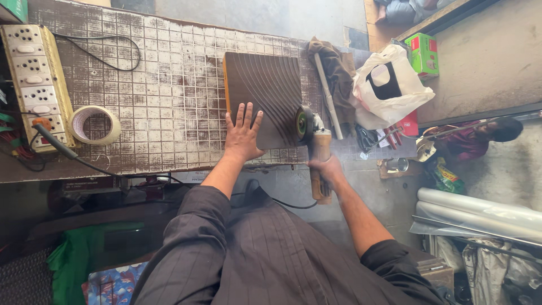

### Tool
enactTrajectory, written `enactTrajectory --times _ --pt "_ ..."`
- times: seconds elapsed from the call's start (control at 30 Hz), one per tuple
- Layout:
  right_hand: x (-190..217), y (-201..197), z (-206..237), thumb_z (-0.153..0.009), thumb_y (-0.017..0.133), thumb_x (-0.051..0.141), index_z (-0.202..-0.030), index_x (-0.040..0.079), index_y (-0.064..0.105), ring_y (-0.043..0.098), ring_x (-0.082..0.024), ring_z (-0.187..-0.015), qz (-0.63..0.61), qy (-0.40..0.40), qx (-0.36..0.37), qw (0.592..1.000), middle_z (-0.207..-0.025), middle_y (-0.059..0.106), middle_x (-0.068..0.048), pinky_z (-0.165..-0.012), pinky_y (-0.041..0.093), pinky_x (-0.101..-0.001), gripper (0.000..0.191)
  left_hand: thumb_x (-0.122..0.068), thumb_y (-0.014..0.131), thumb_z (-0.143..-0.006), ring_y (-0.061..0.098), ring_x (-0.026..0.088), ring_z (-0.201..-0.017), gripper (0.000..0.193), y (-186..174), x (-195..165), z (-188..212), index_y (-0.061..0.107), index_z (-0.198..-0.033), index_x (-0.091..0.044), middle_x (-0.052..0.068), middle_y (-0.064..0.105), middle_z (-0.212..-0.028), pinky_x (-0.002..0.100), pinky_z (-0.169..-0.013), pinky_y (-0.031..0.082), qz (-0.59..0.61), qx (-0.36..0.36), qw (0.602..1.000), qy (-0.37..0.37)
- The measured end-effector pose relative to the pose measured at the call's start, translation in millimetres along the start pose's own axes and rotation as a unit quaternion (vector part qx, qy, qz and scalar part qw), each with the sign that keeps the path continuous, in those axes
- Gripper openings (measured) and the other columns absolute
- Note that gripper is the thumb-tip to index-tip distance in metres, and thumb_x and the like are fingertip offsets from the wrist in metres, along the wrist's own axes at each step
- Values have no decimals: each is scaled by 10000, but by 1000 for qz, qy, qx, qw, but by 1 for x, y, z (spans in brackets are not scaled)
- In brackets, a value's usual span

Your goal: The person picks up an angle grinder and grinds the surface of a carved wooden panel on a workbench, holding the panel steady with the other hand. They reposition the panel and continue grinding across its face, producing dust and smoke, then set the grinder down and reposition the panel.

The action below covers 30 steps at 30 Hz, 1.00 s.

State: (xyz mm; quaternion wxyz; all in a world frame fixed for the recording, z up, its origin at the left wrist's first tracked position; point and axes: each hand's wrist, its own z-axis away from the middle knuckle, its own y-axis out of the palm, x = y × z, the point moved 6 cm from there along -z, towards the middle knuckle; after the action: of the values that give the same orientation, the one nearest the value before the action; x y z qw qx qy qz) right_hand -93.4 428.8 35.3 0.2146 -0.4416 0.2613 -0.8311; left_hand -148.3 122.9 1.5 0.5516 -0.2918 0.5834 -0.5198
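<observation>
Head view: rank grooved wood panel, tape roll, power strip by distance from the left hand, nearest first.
1. Grooved wood panel: directly under the left hand, which lies flat on its near edge.
2. Tape roll: off to the hand's left on the workbench.
3. Power strip: beyond the tape, at the bench's far left end.

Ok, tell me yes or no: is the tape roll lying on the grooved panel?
No, the tape roll lies on the bench, left of the grooved panel.
</observation>
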Motion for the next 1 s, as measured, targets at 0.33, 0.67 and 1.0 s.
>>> enactTrajectory --times 0.33,0.67,1.0 --pt "10 2 -15 -687 882 269 -960 -11 747 687 -187 -760 34 25 -2 999 -879 746 -107 -695 556 -373 414 -728 781 -652 -15 364 -1578 1246 -2 -1 0 225 -1635 -202 173 41 -1711 684 -1210 80 8 -10 1000 8" --pt "12 0 -12 -653 899 296 -1009 -5 758 721 -205 -806 58 33 -17 998 -917 761 -115 -731 576 -376 487 -731 782 -641 -13 361 -1577 1255 -4 -1 -1 226 -1639 -211 168 50 -1711 683 -1210 85 -4 -8 1000 11" --pt "14 -2 -11 -675 890 260 -1015 -12 724 729 -212 -777 37 18 -9 999 -886 760 -127 -709 578 -390 467 -728 794 -631 -20 361 -1577 1267 -1 -6 -3 221 -1639 -216 162 45 -1710 685 -1210 80 -9 -2 1000 16"
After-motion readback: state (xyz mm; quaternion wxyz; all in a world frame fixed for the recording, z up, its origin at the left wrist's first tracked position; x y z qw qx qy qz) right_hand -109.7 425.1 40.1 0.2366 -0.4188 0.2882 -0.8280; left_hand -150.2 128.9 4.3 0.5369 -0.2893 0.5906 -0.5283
